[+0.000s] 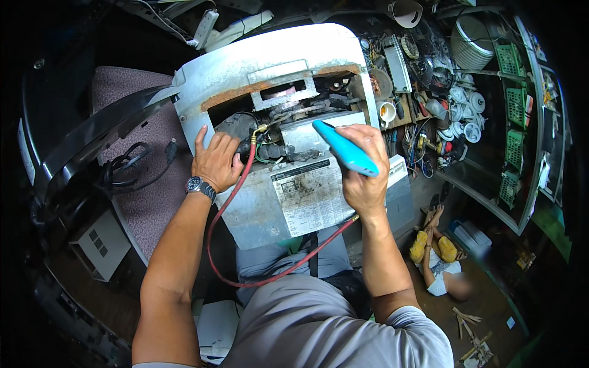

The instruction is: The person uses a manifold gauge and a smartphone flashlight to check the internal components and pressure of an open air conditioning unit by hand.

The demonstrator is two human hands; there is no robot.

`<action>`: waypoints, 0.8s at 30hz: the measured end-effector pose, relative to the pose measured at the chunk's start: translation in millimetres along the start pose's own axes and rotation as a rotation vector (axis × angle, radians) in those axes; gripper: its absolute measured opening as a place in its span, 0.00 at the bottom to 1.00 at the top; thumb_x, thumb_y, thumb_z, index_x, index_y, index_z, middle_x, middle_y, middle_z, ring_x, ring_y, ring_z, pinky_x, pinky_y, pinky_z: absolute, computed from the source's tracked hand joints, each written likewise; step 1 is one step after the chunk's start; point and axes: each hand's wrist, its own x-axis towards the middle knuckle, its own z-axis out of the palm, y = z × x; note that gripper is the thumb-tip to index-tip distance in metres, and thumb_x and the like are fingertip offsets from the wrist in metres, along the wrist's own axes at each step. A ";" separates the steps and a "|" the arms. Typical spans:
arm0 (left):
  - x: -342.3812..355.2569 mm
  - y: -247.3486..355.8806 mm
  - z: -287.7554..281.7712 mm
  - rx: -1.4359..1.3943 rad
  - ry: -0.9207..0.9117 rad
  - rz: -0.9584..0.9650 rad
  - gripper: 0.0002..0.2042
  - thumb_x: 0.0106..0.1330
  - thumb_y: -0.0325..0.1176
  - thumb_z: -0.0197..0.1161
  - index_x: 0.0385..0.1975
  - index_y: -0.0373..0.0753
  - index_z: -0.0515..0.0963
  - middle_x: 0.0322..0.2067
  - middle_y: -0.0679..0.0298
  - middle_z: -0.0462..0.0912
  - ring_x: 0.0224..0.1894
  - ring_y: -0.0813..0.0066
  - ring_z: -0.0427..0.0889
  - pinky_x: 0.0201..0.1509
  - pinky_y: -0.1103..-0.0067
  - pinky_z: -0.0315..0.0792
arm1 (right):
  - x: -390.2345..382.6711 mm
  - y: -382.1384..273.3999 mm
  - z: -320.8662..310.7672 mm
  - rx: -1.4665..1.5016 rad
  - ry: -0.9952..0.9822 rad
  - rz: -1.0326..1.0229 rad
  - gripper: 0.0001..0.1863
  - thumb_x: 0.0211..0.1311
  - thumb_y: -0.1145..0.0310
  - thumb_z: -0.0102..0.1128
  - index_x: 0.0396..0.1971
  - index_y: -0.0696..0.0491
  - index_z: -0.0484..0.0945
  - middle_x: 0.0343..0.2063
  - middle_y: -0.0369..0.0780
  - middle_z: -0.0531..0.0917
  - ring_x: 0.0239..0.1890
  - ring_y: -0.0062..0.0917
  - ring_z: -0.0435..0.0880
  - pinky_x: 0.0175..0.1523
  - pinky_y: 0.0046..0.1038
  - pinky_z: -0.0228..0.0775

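Grips a slim, bright turquoise, round-ended handheld object [346,149] in the bare right hand [377,152], just right of centre, with closed, curled fingers. Slants from upper left to lower right, above the open cavity of a large, pale grey metal casing [270,52] with a rusty inner edge, filling the upper middle. Rests the bare left hand [216,161] on the casing's left side, left of centre, with loosely spread, open fingers. Wears a dark-faced metal wristwatch [194,183] below it. Just right of the left hand, a red hose [246,168] with brass ends, looping down to lower centre and back up near the right wrist. Below centre, a stained white printed label [313,211] on the casing. At upper right, round white plastic parts [472,132] and green mesh baskets [514,104]. At lower right, another person [437,285], in yellow legwear.
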 end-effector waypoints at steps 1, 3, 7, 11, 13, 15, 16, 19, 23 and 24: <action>-0.1 -0.1 0.7 0.000 -0.002 0.002 0.18 0.58 0.37 0.57 0.49 0.41 0.80 0.45 0.61 0.80 0.59 0.65 0.76 0.78 0.52 0.43 | -0.5 -4.5 0.8 -0.018 -0.008 -0.016 0.25 0.47 0.87 0.65 0.49 0.56 0.84 0.45 0.47 0.82 0.48 0.39 0.84 0.52 0.33 0.77; 0.4 -0.8 1.9 0.034 0.033 0.010 0.17 0.59 0.39 0.57 0.48 0.42 0.80 0.43 0.63 0.79 0.58 0.68 0.77 0.79 0.54 0.42 | -2.8 -7.8 4.0 0.007 -0.017 -0.011 0.25 0.47 0.86 0.66 0.49 0.56 0.84 0.45 0.47 0.82 0.48 0.39 0.84 0.52 0.33 0.77; 1.2 0.5 1.9 0.032 0.019 0.010 0.17 0.59 0.39 0.57 0.48 0.42 0.80 0.43 0.64 0.79 0.58 0.68 0.77 0.79 0.54 0.41 | -3.3 -9.9 0.3 0.041 -0.006 -0.010 0.26 0.47 0.85 0.68 0.50 0.55 0.84 0.46 0.47 0.82 0.49 0.39 0.84 0.52 0.33 0.77; 2.3 2.6 0.7 0.048 -0.014 -0.001 0.17 0.60 0.38 0.57 0.48 0.41 0.80 0.43 0.63 0.80 0.58 0.68 0.77 0.78 0.54 0.42 | 0.1 1.0 -14.7 0.005 0.106 -0.046 0.24 0.48 0.86 0.67 0.49 0.57 0.84 0.45 0.48 0.82 0.47 0.40 0.84 0.52 0.33 0.77; 3.5 4.8 -0.6 0.048 -0.024 -0.004 0.17 0.60 0.38 0.57 0.48 0.41 0.80 0.43 0.63 0.80 0.58 0.67 0.76 0.78 0.53 0.42 | -0.6 10.0 -21.5 0.120 0.217 0.010 0.21 0.55 0.86 0.69 0.50 0.58 0.82 0.45 0.46 0.82 0.48 0.35 0.84 0.52 0.32 0.77; 4.4 6.3 -1.8 0.050 -0.021 0.004 0.17 0.60 0.38 0.57 0.48 0.40 0.80 0.43 0.63 0.80 0.58 0.67 0.76 0.78 0.53 0.42 | -2.3 19.4 -29.3 0.281 0.297 0.115 0.17 0.63 0.83 0.68 0.52 0.59 0.80 0.46 0.42 0.81 0.49 0.28 0.83 0.54 0.28 0.78; 4.6 7.1 -1.8 0.054 -0.017 0.000 0.17 0.60 0.38 0.57 0.48 0.40 0.80 0.42 0.63 0.80 0.58 0.67 0.76 0.78 0.53 0.42 | -4.5 27.6 -33.0 0.359 0.323 0.188 0.17 0.65 0.83 0.66 0.53 0.59 0.79 0.47 0.41 0.82 0.49 0.25 0.83 0.55 0.26 0.77; 5.5 9.8 -1.4 0.061 -0.014 0.010 0.17 0.60 0.37 0.57 0.48 0.40 0.80 0.43 0.62 0.80 0.58 0.65 0.76 0.78 0.53 0.43 | -7.1 41.9 -43.8 0.445 0.377 0.268 0.16 0.67 0.82 0.66 0.53 0.59 0.79 0.50 0.40 0.83 0.50 0.22 0.84 0.57 0.26 0.77; 6.6 12.4 -0.1 0.088 -0.027 0.018 0.17 0.60 0.36 0.57 0.48 0.39 0.79 0.43 0.61 0.80 0.58 0.64 0.76 0.78 0.52 0.44 | -10.2 49.6 -48.9 0.523 0.367 0.302 0.16 0.67 0.81 0.66 0.53 0.60 0.79 0.50 0.41 0.83 0.51 0.23 0.83 0.58 0.27 0.78; 6.7 12.5 -0.7 0.108 -0.032 0.012 0.18 0.59 0.36 0.57 0.48 0.39 0.79 0.43 0.61 0.80 0.58 0.63 0.76 0.78 0.52 0.45 | -11.9 50.0 -48.3 0.525 0.377 0.307 0.16 0.67 0.81 0.66 0.53 0.60 0.79 0.50 0.41 0.83 0.51 0.23 0.83 0.58 0.27 0.78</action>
